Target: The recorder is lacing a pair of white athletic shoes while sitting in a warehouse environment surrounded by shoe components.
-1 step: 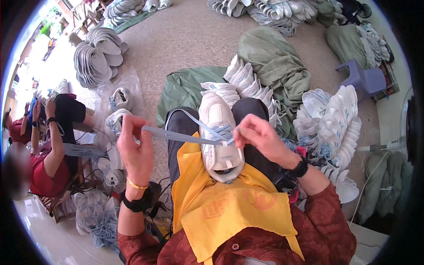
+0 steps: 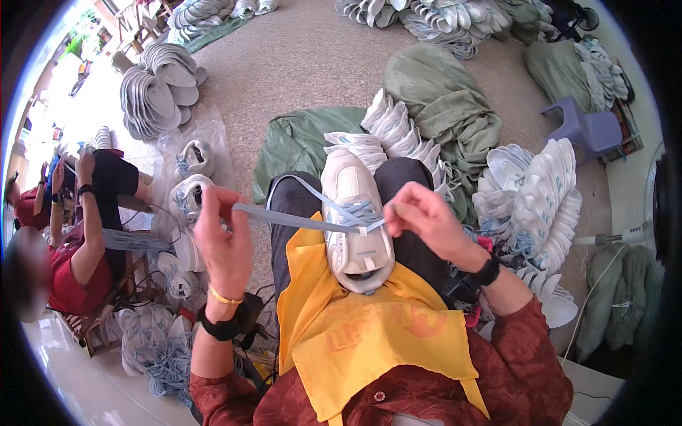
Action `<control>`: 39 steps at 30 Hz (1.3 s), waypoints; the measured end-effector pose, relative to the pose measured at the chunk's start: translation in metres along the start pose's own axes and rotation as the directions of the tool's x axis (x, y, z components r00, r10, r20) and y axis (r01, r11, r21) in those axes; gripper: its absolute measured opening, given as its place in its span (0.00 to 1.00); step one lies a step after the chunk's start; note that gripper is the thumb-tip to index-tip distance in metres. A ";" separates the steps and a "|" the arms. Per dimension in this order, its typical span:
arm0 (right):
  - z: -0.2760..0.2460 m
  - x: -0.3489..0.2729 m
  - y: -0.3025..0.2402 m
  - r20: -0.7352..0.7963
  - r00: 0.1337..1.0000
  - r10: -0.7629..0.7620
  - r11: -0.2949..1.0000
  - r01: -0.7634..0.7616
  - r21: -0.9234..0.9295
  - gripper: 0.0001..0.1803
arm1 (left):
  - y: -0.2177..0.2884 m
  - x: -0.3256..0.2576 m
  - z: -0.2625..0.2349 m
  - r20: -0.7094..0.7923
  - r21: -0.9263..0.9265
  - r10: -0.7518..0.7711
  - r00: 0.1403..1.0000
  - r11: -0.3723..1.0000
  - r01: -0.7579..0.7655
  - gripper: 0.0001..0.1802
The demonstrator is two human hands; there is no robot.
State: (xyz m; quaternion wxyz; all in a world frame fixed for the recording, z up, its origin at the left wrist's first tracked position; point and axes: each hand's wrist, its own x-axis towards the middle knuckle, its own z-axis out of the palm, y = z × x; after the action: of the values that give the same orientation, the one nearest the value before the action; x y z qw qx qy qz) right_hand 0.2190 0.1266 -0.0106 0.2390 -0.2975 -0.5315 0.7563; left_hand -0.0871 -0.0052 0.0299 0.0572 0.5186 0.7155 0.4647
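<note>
A white shoe (image 2: pixel 349 238) rests on my lap between my knees, toe pointing away, with blue-grey lacing across its upper part. My left hand (image 2: pixel 226 238), left of the shoe, pinches a flat blue-grey shoelace (image 2: pixel 284 218) that stretches taut to a small white loop on the tongue. Just right of that loop, the fingers of my right hand (image 2: pixel 425 219) are closed on the short lace end coming out of it. Another stretch of lace arches from the eyelets over my left knee. Below the shoe a yellow apron (image 2: pixel 383 355) covers my lap.
White shoe uppers (image 2: pixel 543 199) are stacked at right, near a purple stool (image 2: pixel 582 128). Green sacks (image 2: pixel 444 92) and more uppers lie ahead. At left are several shoes (image 2: pixel 193 157), a bundle of laces (image 2: pixel 170 366) and a seated co-worker in red (image 2: pixel 78 273).
My right hand has shifted slightly right, away from the tongue loop, and more lace end shows there. My left hand has moved slightly right; the lace strands beside it now look like one band.
</note>
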 end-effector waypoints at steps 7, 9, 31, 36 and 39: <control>-0.088 -0.048 -0.030 -0.369 0.924 -0.100 0.978 0.158 0.133 0.06 | 0.010 -0.028 0.039 0.139 -0.117 0.003 0.990 0.993 0.013 0.07; -0.129 -0.065 -0.032 -0.488 0.864 -0.123 0.955 0.237 0.180 0.06 | 0.013 -0.035 0.051 0.208 -0.177 0.098 0.973 0.982 -0.061 0.09; -0.142 -0.061 0.018 -0.479 0.855 -0.197 0.860 -0.084 -0.503 0.09 | 0.018 0.002 0.076 0.546 -0.126 0.340 0.766 0.937 -0.326 0.10; -0.049 -0.022 -0.010 -0.224 0.967 -0.124 0.892 0.009 -0.453 0.06 | 0.032 0.006 0.059 0.594 -0.178 0.360 0.719 0.931 -0.319 0.09; -0.015 -0.004 -0.018 -0.040 0.990 -0.134 0.839 0.092 -0.536 0.07 | 0.034 0.003 0.060 0.626 -0.243 0.342 0.701 0.940 -0.241 0.11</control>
State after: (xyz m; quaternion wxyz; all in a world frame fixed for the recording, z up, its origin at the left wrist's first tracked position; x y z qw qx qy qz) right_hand 0.2334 0.1391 0.0033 0.2110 -0.3485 -0.7275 0.5521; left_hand -0.0315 0.0345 0.0223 0.2685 0.7500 0.5222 0.3044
